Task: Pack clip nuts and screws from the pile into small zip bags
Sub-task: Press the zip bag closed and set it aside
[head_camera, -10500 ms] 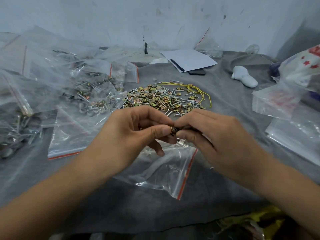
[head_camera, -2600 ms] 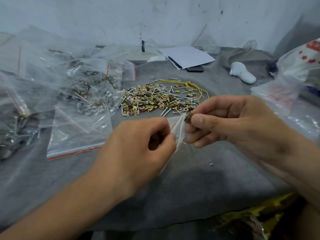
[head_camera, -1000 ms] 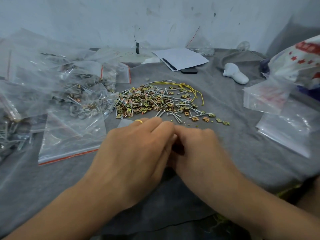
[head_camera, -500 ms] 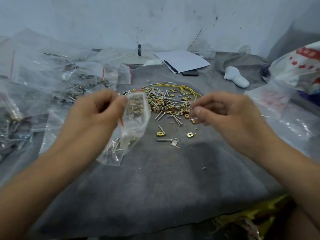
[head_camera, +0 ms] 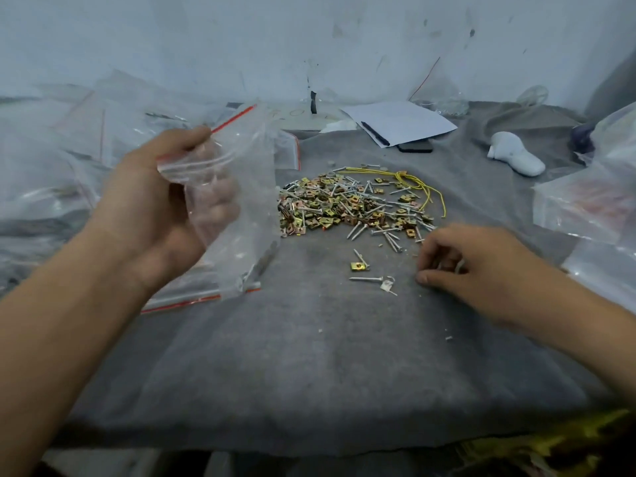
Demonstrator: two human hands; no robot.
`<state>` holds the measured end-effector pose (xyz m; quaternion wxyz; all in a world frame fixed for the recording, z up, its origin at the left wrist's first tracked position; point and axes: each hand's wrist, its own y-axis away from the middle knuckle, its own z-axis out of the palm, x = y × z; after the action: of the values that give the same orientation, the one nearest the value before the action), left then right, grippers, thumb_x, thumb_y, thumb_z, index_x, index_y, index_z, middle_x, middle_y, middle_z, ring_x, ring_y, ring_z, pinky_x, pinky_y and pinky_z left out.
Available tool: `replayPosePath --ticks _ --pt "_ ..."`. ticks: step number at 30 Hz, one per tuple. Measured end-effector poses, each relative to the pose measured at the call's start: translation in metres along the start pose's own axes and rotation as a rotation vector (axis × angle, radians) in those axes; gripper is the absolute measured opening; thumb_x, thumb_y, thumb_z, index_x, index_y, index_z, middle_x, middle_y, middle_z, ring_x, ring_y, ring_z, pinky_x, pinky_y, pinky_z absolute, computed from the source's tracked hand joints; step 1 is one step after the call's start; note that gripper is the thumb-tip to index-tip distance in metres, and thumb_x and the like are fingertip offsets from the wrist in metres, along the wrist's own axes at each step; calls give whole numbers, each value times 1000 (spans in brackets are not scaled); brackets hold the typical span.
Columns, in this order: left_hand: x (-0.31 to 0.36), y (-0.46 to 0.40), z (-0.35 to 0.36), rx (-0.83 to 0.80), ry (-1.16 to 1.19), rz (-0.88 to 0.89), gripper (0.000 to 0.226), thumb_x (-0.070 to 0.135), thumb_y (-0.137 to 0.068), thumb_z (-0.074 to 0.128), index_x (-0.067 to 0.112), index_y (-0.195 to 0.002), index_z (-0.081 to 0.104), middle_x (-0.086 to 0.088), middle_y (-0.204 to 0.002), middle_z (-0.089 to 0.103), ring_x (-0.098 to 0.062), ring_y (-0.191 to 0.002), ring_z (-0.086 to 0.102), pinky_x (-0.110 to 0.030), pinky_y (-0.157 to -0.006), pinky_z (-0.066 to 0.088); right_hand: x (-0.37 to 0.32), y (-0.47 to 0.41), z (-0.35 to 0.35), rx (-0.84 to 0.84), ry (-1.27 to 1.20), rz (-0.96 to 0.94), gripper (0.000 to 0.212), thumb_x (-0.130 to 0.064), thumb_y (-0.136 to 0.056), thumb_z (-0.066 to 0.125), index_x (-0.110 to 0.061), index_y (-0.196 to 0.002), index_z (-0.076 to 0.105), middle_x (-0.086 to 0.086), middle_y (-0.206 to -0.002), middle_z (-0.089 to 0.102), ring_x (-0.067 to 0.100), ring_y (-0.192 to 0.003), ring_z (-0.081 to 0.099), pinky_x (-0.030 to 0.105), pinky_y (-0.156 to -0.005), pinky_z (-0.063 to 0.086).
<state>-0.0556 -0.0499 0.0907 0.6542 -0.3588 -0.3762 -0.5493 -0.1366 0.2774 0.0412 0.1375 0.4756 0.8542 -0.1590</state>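
One head-worn camera looks forward and down, close over the grey cloth (head_camera: 309, 356).

L hand (head_camera: 165, 204) raised, R hand (head_camera: 471, 266) low.

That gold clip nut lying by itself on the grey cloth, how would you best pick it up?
Pinch the lone clip nut across its two opposite edges, coming straight down from above. It lies flat on the cloth, so only its thin sides offer purchase. A screw lies against its far edge, so I would take the left and right edges, probably with the nearer right hand.

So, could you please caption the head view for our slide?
Left hand lifts an empty zip bag while right hand gathers screws beside the pile.
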Motion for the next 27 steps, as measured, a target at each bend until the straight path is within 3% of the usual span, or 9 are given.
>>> replayPosePath --ticks 3,5,7,9,11,14,18,24,27 --pt "3 1 2 -46 -55 -9 25 30 -89 57 22 -68 44 7 -65 24 -11 -55 22 -24 -44 18 -1 1 6 79 -126 -4 23 -15 -86 83 -30 -81 67 -11 -74 66 1 -76 61 14 -66 44" --pt "0 3 10 -21 -339 89 28 30 -92 61 21 -67 51 5 -58 39 -12 -50 33 -25 -44 24 -12 3 3 281 -407 -77 18 -15 -90 80 -28 -86 68 -7 -78 71 10 -73 65 18 -69 50" --pt "-7 10 23 -78 -690 260 33 28 -94 64 19 -64 57 4 -54 47 -13 -48 38 -24 -46 28 -40 5 -10 486 -620 -266 13 -23 -95 76 -29 -95 65 -2 -88 74 19 -83 72 29 -77 56" --pt "-18 16 40 -220 -849 316 37 23 -98 65 18 -63 55 9 -52 48 -6 -46 39 -18 -45 30 -70 9 -16 534 -681 -485 12 -27 -99 72 -28 -104 62 -2 -98 75 22 -94 75 30 -83 57" --pt "-29 19 45 -277 -819 280 39 15 -101 63 15 -64 52 12 -51 46 -2 -45 39 -14 -45 29 -91 12 -13 465 -633 -552 11 -24 -99 72 -21 -105 63 -3 -100 76 23 -98 75 33 -86 59" --pt "-36 23 42 -286 -718 239 30 20 -96 61 9 -69 52 8 -54 45 -7 -49 37 -22 -48 26 -104 9 -7 390 -593 -511 10 -21 -97 74 -14 -100 68 -3 -94 77 20 -88 77 38 -76 61" --pt "-34 24 41 -209 -581 246 28 17 -98 60 10 -71 55 3 -54 43 -10 -48 32 -27 -46 20 -108 5 -4 385 -602 -534 7 -17 -97 75 -15 -98 68 -2 -90 75 19 -84 78 31 -72 61" --pt "-33 21 42 -224 -610 235 26 12 -101 56 -1 -78 55 -14 -61 32 -17 -50 26 -27 -46 19 -114 3 11 325 -104 -401 12 -38 -90 71 -27 -89 65 -9 -81 72 18 -71 70 43 -69 56" --pt "-33 19 43 -260 -582 216 28 17 -98 60 12 -70 56 -13 -61 31 -27 -54 19 -28 -47 18 -118 5 1 337 41 -420 21 -46 -96 62 -27 -97 72 -5 -84 74 26 -76 67 46 -71 54"
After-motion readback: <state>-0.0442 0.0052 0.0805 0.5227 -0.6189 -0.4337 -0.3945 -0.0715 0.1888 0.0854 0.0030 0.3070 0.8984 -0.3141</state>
